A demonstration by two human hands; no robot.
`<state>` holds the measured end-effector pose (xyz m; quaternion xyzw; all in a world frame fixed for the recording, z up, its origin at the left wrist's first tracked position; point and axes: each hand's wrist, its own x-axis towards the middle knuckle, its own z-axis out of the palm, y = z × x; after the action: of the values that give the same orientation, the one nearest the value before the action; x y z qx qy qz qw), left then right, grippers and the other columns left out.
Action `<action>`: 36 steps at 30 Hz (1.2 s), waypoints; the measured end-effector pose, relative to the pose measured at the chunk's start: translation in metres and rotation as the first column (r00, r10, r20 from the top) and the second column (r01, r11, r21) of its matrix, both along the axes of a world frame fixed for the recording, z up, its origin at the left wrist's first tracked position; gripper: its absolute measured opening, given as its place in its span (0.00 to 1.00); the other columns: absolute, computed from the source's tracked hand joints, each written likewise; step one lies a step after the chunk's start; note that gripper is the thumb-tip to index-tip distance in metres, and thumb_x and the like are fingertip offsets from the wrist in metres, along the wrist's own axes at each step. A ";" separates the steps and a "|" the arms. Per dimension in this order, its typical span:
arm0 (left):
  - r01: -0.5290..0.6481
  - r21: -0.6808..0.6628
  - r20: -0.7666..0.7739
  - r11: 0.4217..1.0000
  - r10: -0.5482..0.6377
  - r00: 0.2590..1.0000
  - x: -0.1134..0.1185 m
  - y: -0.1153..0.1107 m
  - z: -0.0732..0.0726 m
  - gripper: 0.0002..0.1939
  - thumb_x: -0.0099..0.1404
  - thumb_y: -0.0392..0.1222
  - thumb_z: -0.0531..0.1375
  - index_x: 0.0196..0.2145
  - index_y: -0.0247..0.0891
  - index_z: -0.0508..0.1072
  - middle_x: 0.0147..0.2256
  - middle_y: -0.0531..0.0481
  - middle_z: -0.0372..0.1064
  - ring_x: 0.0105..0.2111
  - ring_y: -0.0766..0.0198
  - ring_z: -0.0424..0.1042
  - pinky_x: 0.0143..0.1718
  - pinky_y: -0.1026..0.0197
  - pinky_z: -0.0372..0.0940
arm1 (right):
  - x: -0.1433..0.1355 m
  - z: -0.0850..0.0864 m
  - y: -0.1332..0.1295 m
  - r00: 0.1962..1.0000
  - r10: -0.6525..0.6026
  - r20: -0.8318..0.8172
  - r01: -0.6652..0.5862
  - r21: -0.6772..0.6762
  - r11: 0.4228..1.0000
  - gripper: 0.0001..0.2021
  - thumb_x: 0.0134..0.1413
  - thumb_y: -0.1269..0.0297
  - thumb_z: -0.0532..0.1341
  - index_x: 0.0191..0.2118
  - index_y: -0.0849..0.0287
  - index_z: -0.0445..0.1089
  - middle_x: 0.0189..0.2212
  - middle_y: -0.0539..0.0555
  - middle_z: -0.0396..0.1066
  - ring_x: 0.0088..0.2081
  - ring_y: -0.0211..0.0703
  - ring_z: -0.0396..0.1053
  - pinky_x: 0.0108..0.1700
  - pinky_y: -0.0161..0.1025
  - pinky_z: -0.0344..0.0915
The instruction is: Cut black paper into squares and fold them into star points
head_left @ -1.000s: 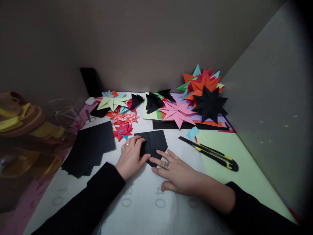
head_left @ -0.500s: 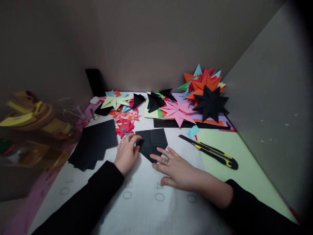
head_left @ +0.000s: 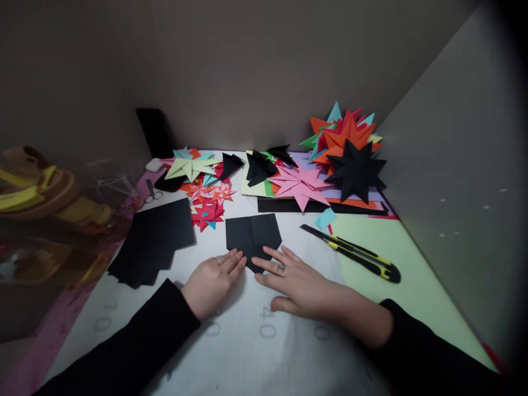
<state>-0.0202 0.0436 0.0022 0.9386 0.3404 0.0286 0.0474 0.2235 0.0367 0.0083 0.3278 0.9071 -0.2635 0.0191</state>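
A black sheet of origami paper (head_left: 252,234) lies on the white surface between my hands, its near side folded in to a point. My left hand (head_left: 214,279) rests at its lower left edge, fingers stretched close together and pressing the fold flat. On the lower right part of the paper, the spread fingers of my right hand (head_left: 292,280) lie flat, with a ring on one finger. Neither hand grips the paper. The fingertips cover part of the near point.
Left of the folded paper is a stack of black sheets (head_left: 157,236). A yellow and black utility knife (head_left: 357,256) lies on the right. Paper stars, including a pink one (head_left: 302,184) and a black one (head_left: 357,170), fill the back. A dark phone (head_left: 154,132) leans at the wall.
My left hand has moved down from the paper's left edge to its lower left fold, and its fingers have straightened. The left corner now lies folded in. My right hand stays in place.
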 end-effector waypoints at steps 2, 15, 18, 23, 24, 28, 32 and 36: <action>-0.034 -0.029 -0.086 0.999 0.031 0.996 0.002 -0.007 0.002 0.23 0.63 0.28 0.49 0.55 0.33 0.65 0.55 0.35 0.63 0.55 0.53 0.65 0.50 0.52 0.65 | 0.001 0.000 0.000 1.000 -0.004 -0.003 0.004 -0.008 1.000 0.29 0.53 0.50 0.60 0.60 0.50 0.58 0.65 0.53 0.46 0.66 0.59 0.34 0.62 0.64 0.34; -0.033 -0.100 -0.317 0.994 0.000 0.948 0.024 -0.013 0.033 0.23 0.64 0.37 0.53 0.58 0.45 0.63 0.56 0.31 0.62 0.55 0.38 0.62 0.51 0.30 0.52 | 0.006 -0.009 -0.003 0.974 -0.116 -0.194 0.122 0.019 0.992 0.37 0.51 0.39 0.54 0.55 0.69 0.58 0.63 0.73 0.47 0.65 0.54 0.43 0.63 0.54 0.44; -0.054 -0.115 -0.324 0.992 0.014 0.946 0.026 -0.015 0.035 0.23 0.65 0.37 0.53 0.57 0.46 0.63 0.56 0.31 0.60 0.55 0.37 0.61 0.50 0.29 0.51 | 0.005 -0.007 -0.003 0.977 -0.117 -0.177 0.123 0.022 0.992 0.37 0.51 0.39 0.55 0.55 0.68 0.58 0.63 0.71 0.47 0.65 0.54 0.43 0.63 0.54 0.43; -0.037 -0.135 -0.281 0.990 -0.002 0.960 0.019 -0.017 0.037 0.27 0.63 0.37 0.55 0.59 0.54 0.60 0.59 0.33 0.57 0.57 0.37 0.58 0.51 0.29 0.50 | 0.004 -0.003 -0.003 0.992 -0.098 -0.079 0.099 0.012 0.995 0.37 0.51 0.42 0.58 0.58 0.67 0.58 0.64 0.68 0.46 0.66 0.54 0.39 0.63 0.54 0.43; -0.024 -0.131 -0.261 0.991 -0.011 0.965 0.015 -0.017 0.036 0.28 0.63 0.37 0.55 0.59 0.52 0.59 0.59 0.33 0.56 0.57 0.38 0.58 0.52 0.29 0.50 | 0.003 -0.002 -0.003 0.995 -0.083 -0.062 0.084 0.010 0.996 0.37 0.51 0.43 0.58 0.60 0.65 0.57 0.64 0.67 0.46 0.66 0.54 0.37 0.63 0.55 0.43; -0.039 -0.138 -0.220 0.990 0.008 0.975 0.002 -0.013 0.029 0.29 0.63 0.34 0.51 0.61 0.41 0.56 0.60 0.36 0.55 0.58 0.48 0.59 0.56 0.33 0.46 | 0.002 -0.003 -0.002 0.999 -0.036 -0.026 0.036 0.009 0.999 0.39 0.52 0.46 0.60 0.64 0.61 0.51 0.66 0.65 0.41 0.66 0.55 0.34 0.64 0.56 0.40; -0.166 -0.070 -0.267 0.984 0.142 0.953 0.000 -0.009 0.022 0.27 0.63 0.31 0.47 0.60 0.33 0.59 0.60 0.40 0.56 0.59 0.53 0.57 0.58 0.40 0.49 | 0.000 0.000 -0.001 0.998 -0.057 -0.007 0.057 -0.006 0.998 0.37 0.51 0.49 0.62 0.63 0.60 0.53 0.65 0.63 0.43 0.66 0.55 0.35 0.64 0.55 0.40; -0.219 0.027 -0.311 0.975 0.216 0.926 0.007 -0.006 0.023 0.25 0.62 0.29 0.48 0.58 0.27 0.62 0.58 0.35 0.59 0.58 0.49 0.60 0.57 0.43 0.52 | -0.003 0.005 -0.001 0.996 -0.084 0.005 0.084 -0.037 0.996 0.36 0.50 0.51 0.63 0.63 0.58 0.54 0.65 0.62 0.44 0.66 0.55 0.37 0.64 0.54 0.40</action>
<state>-0.0130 0.0371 0.0254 0.8875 0.4458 -0.1163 -0.0064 0.2209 0.0360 0.0131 0.3659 0.8872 -0.2805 0.0158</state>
